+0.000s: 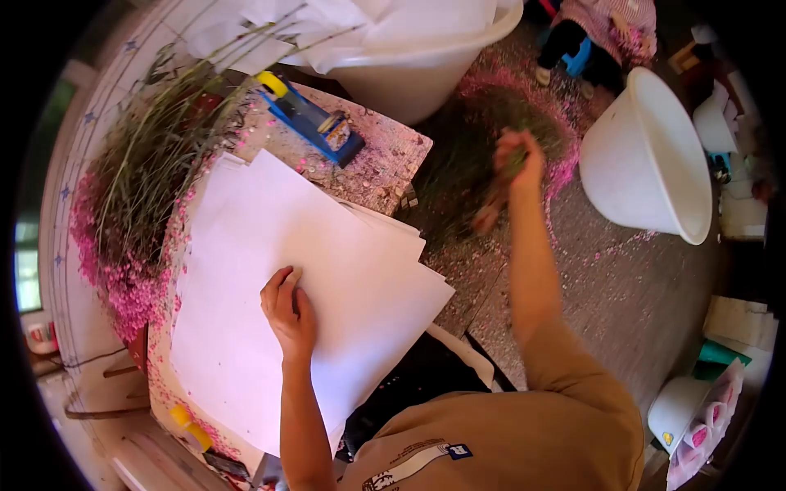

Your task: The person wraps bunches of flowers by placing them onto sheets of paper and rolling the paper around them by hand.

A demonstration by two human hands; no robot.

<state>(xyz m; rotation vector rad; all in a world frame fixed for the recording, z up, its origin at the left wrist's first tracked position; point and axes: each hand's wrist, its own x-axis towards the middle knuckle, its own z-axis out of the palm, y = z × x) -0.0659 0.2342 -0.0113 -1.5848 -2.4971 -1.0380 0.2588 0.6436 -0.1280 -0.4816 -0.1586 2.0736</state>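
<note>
My left hand [288, 317] rests on a stack of large white paper sheets [246, 237], its fingers loosely bent, the thumb apart, and nothing held. Off to the right, my right hand [521, 164] is closed around the stems of a flower bunch [491, 123]. Its green stalks and pink edge are smeared by motion, and it hangs low over the floor. Beyond the paper, a blue tape dispenser [315, 123] with a yellow roll stands on the petal-strewn table [381, 147].
Long-stemmed pink flowers [131, 213] lie along the table's left side. A large white tub [409, 74] holding white sheets stands behind, another white tub [630, 155] at right. A seated person [606, 33] is at the upper right. Pink petals litter the floor [622, 286].
</note>
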